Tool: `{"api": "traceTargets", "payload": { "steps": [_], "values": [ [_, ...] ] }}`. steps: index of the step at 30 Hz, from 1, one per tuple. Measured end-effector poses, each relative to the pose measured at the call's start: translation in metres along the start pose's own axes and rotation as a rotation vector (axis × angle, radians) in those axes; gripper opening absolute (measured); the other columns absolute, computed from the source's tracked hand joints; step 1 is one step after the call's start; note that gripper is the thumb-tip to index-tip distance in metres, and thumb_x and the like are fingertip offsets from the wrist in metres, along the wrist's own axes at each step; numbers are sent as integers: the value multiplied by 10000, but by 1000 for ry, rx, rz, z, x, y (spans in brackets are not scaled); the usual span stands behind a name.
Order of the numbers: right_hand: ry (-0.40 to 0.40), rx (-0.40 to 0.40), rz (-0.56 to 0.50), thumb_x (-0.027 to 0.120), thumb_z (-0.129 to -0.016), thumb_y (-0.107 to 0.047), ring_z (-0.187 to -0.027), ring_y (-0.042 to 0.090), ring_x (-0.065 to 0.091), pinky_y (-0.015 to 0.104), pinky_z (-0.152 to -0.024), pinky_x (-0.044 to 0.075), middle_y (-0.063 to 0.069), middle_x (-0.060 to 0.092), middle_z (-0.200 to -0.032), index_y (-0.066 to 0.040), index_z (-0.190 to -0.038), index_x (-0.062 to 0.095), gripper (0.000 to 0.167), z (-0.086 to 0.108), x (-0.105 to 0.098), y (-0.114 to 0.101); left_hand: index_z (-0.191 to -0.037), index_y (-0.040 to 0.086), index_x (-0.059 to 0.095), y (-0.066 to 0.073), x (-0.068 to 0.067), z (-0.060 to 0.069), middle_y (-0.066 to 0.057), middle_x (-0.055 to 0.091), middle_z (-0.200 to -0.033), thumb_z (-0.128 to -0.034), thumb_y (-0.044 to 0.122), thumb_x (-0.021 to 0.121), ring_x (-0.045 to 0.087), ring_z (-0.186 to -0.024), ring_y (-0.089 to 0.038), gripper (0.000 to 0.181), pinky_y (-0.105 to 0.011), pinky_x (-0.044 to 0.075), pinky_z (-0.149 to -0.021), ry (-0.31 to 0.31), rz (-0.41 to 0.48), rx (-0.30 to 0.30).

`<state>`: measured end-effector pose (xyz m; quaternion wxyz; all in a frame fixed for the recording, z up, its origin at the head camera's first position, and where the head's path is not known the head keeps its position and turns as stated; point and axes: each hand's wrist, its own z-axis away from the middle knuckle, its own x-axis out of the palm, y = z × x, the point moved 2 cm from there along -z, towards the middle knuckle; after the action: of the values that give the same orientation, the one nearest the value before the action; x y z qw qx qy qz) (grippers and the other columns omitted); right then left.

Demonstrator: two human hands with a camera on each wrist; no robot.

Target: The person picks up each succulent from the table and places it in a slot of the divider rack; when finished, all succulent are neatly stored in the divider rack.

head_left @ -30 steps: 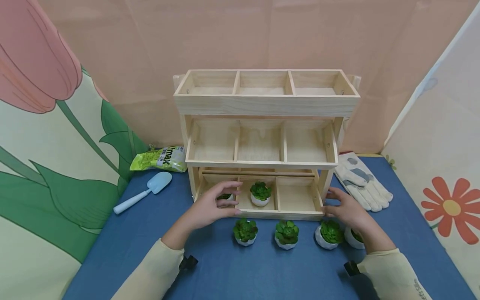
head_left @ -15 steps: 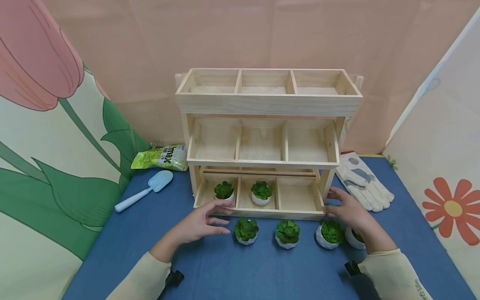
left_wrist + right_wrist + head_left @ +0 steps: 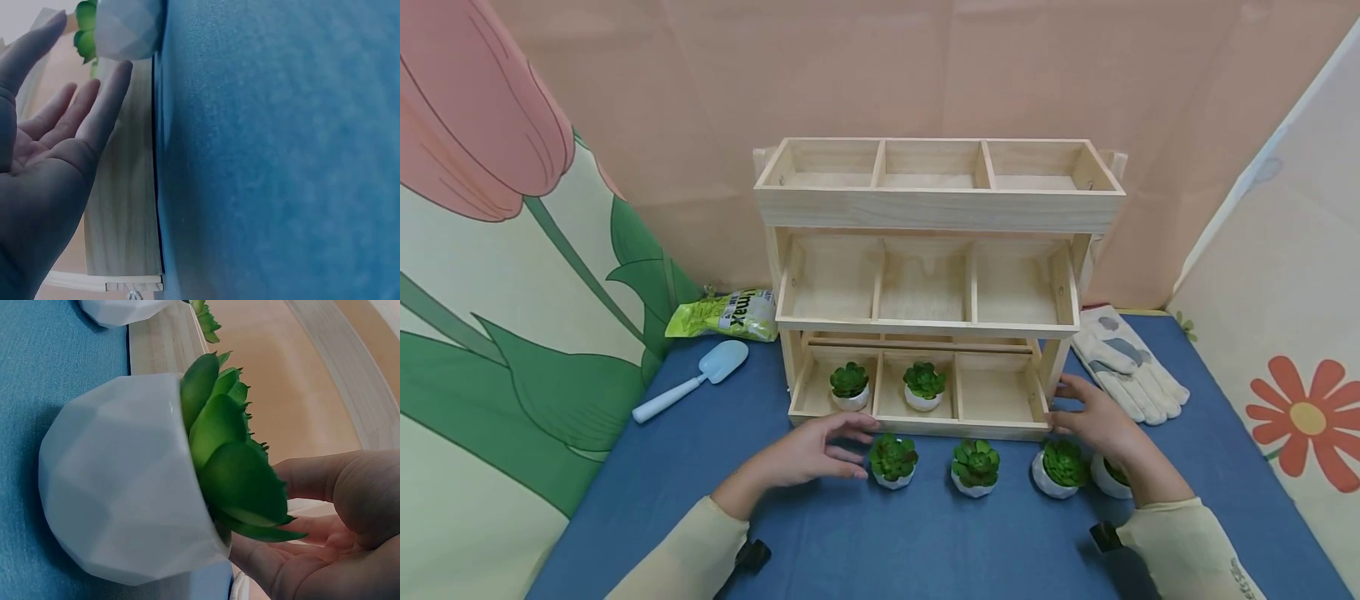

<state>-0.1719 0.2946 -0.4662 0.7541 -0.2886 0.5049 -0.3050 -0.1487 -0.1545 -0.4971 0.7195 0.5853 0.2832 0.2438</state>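
Note:
My left hand (image 3: 808, 454), fingers spread and holding nothing, is just left of a potted succulent (image 3: 892, 461) on the blue cloth. In the left wrist view its fingertips come near a white faceted pot (image 3: 129, 28). My right hand (image 3: 1097, 421) rests at the right front corner of the wooden shelf's bottom tray (image 3: 925, 428), above two potted plants. The right wrist view shows a white pot (image 3: 125, 481) in front of the right hand (image 3: 337, 531). One succulent (image 3: 849, 383) stands in the bottom tray's left compartment, another (image 3: 923, 384) in the middle one.
The upper trays (image 3: 936, 210) of the shelf hold nothing. A blue trowel (image 3: 721, 362) and a green bag (image 3: 722, 317) lie on the left, white gloves (image 3: 1123, 362) on the right. Another succulent (image 3: 975, 467) stands before the shelf.
My left hand has drawn back from the pot in the left compartment, leaving it standing there, and has shifted down, then slightly right toward the front plant. The right hand has stayed in place.

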Motion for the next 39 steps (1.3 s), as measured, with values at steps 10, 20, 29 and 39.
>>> {"api": "traceTargets", "payload": {
  "steps": [10,20,29,39],
  "values": [
    [-11,-6,5,710,-1019,-149,-1267,454,672,464,-932,623,412,406,-1586,71,-1674,181,870,1,-1,-1,-1567,138,516,1,2,-12,-140,493,-1639,-941,119,831,536,-1473,-372,701,-321,593,-1038,-10,-76,-42],
    [-8,-17,-6,710,-1016,-137,-1281,474,658,448,-917,631,421,405,-1582,84,-1668,187,864,0,-1,-2,-1582,132,500,0,6,-16,-147,483,-1649,-939,143,839,525,-1478,-395,727,-329,595,-1030,-22,-124,-68],
    [1,-13,-3,711,-1020,-149,-1215,411,714,439,-913,622,418,422,-1580,77,-1670,194,860,0,0,-1,-1572,154,514,-2,10,-20,-122,513,-1626,-917,159,864,619,-1391,-332,742,-316,610,-985,-10,-173,-106],
    [-8,3,9,711,-1021,-168,-1248,430,689,468,-945,614,405,413,-1587,62,-1676,188,869,-1,-1,-1,-1572,173,514,0,15,-25,-115,577,-1547,-897,162,885,751,-1156,-216,771,-287,621,-921,-14,-227,-121]
  ]
}}
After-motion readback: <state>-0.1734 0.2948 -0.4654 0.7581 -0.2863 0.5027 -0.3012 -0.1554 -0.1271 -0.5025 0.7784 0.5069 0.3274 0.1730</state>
